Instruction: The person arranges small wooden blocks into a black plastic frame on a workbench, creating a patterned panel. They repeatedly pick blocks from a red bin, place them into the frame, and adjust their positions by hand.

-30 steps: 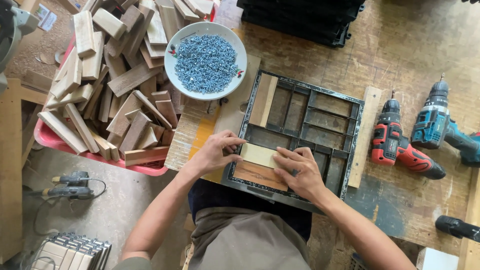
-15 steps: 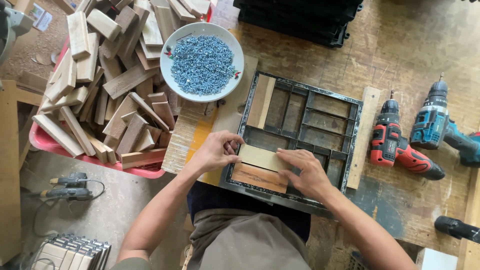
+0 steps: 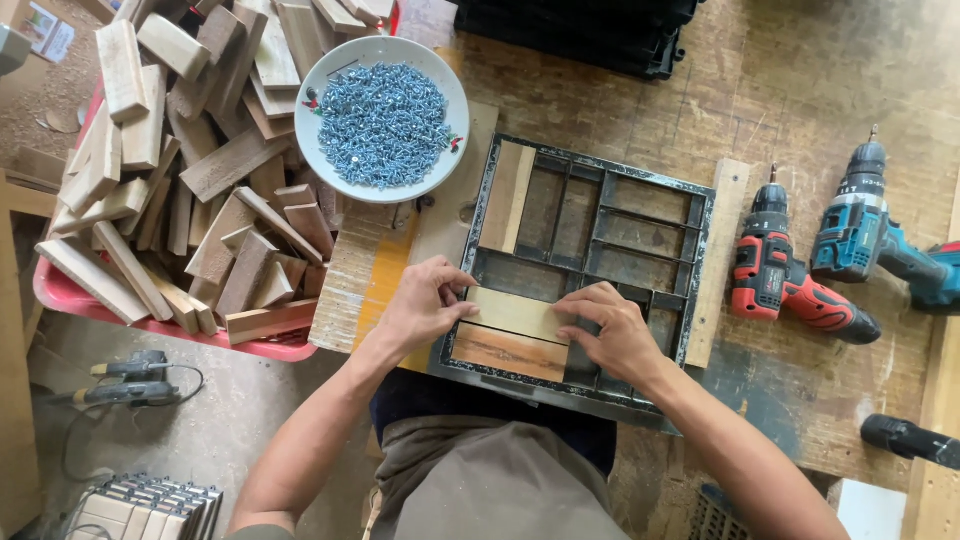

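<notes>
Head camera looks straight down (close) at workbench (image 3: 620, 90).
</notes>
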